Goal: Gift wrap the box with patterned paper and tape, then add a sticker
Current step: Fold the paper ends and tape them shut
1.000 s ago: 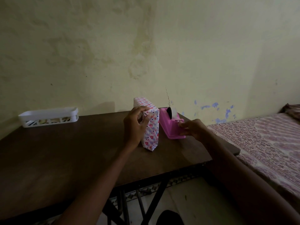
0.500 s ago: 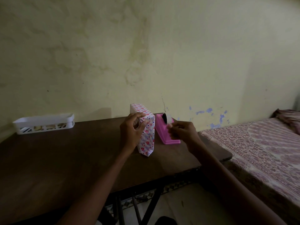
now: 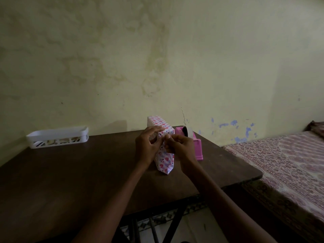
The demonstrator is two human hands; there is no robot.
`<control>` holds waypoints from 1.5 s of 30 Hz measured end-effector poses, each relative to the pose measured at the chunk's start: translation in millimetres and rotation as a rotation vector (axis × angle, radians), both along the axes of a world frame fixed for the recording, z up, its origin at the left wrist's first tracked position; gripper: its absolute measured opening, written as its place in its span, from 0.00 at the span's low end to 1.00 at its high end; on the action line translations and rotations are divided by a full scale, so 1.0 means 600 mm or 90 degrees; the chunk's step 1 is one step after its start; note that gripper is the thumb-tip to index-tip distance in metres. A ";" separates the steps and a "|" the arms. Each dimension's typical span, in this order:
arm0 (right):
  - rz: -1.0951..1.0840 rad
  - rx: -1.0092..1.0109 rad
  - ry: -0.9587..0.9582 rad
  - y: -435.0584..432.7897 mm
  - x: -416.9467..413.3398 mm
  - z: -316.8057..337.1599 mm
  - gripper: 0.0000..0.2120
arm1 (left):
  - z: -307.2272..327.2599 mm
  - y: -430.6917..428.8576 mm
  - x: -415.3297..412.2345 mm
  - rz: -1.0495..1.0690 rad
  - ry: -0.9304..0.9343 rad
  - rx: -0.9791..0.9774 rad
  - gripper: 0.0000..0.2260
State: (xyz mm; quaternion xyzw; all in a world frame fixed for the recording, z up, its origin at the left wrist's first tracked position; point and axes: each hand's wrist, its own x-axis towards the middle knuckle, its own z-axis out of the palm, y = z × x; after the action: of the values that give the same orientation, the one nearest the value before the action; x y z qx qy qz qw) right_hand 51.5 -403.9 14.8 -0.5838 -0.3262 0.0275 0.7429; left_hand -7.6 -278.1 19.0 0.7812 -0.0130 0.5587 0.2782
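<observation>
The right hand (image 3: 178,146) has left the pink tape dispenser (image 3: 197,148). Its grip now pinches the end fold of the wrapped box (image 3: 165,163), which the left hand's (image 3: 147,146) grip holds upright on the bench (image 3: 70,172). Taping probably follows.

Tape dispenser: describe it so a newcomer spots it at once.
Start at the dark wooden table against the yellowish wall. Near its far right side, just right of the upright wrapped box, stands the tape dispenser. It is the only solid pink thing there, with a tape roll on top.
</observation>
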 end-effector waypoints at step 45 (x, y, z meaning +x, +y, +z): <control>-0.048 -0.269 0.121 -0.002 0.020 0.024 0.20 | 0.041 0.022 -0.014 -0.078 0.169 0.001 0.11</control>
State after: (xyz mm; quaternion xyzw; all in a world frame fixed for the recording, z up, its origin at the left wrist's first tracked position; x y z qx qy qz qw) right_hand 63.8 -405.0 29.1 -0.7331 -0.2195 0.1227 0.6319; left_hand -16.3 -265.0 43.4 0.8462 -0.0246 0.4325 0.3104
